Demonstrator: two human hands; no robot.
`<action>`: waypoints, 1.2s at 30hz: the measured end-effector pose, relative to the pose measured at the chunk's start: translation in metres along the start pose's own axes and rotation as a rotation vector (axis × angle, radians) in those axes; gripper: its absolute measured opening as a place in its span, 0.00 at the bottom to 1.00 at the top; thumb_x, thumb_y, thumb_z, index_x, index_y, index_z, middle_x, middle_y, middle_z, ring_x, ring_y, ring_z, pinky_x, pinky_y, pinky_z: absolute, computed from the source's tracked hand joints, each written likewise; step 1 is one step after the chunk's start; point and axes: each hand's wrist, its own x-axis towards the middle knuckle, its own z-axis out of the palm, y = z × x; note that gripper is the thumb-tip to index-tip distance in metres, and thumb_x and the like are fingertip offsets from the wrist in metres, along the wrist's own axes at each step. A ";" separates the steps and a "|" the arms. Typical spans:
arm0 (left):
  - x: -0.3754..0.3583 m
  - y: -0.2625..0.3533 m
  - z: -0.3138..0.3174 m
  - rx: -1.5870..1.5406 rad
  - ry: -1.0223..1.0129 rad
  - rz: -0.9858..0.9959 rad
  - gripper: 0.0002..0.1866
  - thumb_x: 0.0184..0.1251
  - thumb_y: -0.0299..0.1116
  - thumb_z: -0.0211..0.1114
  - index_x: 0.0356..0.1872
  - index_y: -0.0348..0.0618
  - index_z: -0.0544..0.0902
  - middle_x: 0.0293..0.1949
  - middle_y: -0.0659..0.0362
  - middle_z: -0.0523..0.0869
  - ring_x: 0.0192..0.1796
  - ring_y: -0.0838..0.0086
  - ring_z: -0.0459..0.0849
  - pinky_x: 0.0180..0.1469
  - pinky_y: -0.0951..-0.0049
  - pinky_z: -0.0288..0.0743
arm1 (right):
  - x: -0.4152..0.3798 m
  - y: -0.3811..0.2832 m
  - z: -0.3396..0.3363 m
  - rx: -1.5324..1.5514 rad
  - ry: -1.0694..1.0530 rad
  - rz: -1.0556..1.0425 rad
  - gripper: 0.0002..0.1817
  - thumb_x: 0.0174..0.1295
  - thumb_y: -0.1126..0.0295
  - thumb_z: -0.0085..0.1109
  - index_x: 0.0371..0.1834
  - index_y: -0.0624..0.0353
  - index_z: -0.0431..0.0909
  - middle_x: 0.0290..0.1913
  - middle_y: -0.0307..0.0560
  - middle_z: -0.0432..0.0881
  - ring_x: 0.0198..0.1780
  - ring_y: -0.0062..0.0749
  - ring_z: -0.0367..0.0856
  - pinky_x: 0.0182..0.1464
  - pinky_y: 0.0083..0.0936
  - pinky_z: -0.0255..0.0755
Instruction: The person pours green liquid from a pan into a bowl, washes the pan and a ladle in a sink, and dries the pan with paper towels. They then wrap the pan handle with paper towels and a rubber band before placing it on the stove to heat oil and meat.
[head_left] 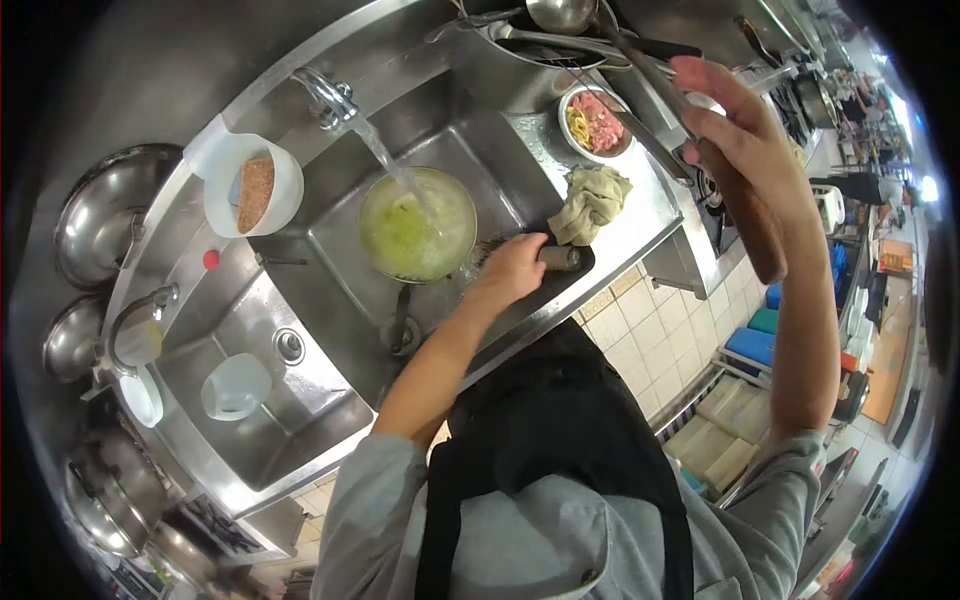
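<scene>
Steel sink (330, 290) counter, tiled kitchen floor (640, 330).

Probably a restaurant kitchen: steel sinks (300, 420), stacked woks (105, 225), tiled floor (650, 340).

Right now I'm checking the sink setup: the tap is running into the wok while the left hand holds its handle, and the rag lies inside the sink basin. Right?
Not quite: the head view shows the rag on the counter beside the sink, not in the basin. The tap does run into the wok, and the left hand holds its handle.

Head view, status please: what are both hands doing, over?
Left hand grips pan handle; pan under running tap. Right hand holds ladle handle. Rag beside left hand.
</scene>
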 end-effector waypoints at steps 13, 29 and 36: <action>0.040 0.007 0.052 0.213 -0.215 0.040 0.25 0.57 0.28 0.67 0.56 0.43 0.71 0.51 0.44 0.83 0.57 0.47 0.83 0.56 0.50 0.77 | -0.127 0.085 -0.035 0.560 0.147 0.246 0.26 0.78 0.56 0.49 0.71 0.62 0.67 0.59 0.55 0.82 0.33 0.26 0.86 0.23 0.17 0.78; -0.126 0.108 -0.001 0.107 0.520 0.204 0.31 0.48 0.28 0.79 0.56 0.43 0.76 0.61 0.52 0.81 0.63 0.56 0.82 0.66 0.57 0.78 | -0.134 0.177 0.120 0.879 -0.795 0.658 0.37 0.75 0.41 0.49 0.68 0.66 0.70 0.50 0.52 0.85 0.42 0.30 0.88 0.28 0.19 0.77; -0.147 0.041 -0.024 -0.466 0.370 0.318 0.20 0.65 0.23 0.68 0.59 0.42 0.81 0.60 0.52 0.83 0.60 0.67 0.84 0.64 0.62 0.78 | -0.109 0.147 0.203 1.010 -0.816 0.683 0.27 0.72 0.54 0.59 0.64 0.63 0.71 0.45 0.46 0.83 0.36 0.29 0.84 0.25 0.23 0.74</action>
